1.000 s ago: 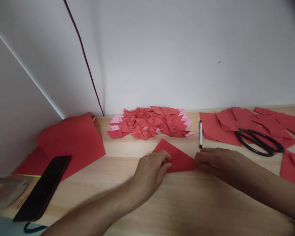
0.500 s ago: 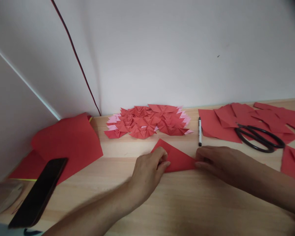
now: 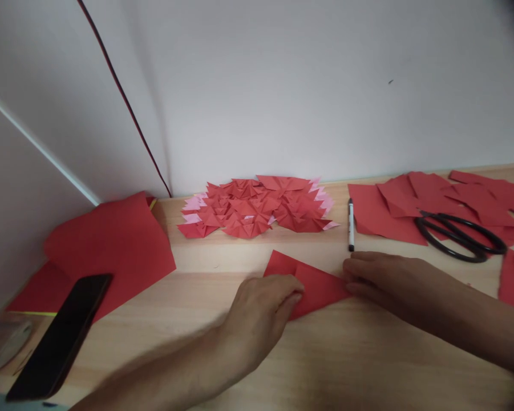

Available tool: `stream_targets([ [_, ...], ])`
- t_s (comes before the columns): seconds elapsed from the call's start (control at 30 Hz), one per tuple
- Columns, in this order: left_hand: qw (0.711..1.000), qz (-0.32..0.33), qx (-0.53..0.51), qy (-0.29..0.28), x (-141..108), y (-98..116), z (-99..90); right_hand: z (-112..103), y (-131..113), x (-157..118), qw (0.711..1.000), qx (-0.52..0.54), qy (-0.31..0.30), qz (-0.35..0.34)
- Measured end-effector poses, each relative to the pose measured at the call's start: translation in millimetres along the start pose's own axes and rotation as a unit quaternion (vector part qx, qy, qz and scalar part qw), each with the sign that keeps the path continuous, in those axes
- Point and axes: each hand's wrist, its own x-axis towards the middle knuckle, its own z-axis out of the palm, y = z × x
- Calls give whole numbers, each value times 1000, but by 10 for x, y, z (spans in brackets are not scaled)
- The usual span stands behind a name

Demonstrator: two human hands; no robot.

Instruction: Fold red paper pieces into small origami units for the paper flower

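A folded sheet of red paper [image 3: 310, 282], roughly triangular, lies on the wooden table between my hands. My left hand [image 3: 265, 311] is closed on its left part, thumb and fingers pressed together near the lower edge. At the paper's pointed right corner, my right hand [image 3: 379, 277] pinches the tip, its fingers bent round that end. The fingers hide parts of both ends. Just beyond my right fingers lies a white marker [image 3: 351, 225] with black ends.
Folded red and pink paper pieces [image 3: 257, 208] are heaped by the wall. At right, black-handled scissors [image 3: 460, 237] rest on cut red papers [image 3: 393, 225]. A dark phone [image 3: 60, 337] overlaps a large red sheet [image 3: 115, 251] at left. A cord [image 3: 124, 97] runs down the wall.
The folded paper has turned slightly, its lower edge now slanting down toward the left. My left hand has shifted a little nearer me with it. The right hand stays at the corner.
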Motion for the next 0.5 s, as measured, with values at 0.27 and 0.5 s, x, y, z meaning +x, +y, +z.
stream_targets([
  [0.27,997,34,68,5,-29,-9,-27,34,35,0,1000,-2,7,8],
  [0.5,997,43,53,36,-32,-29,-19,1,2,20,1000,-6,-16,24],
])
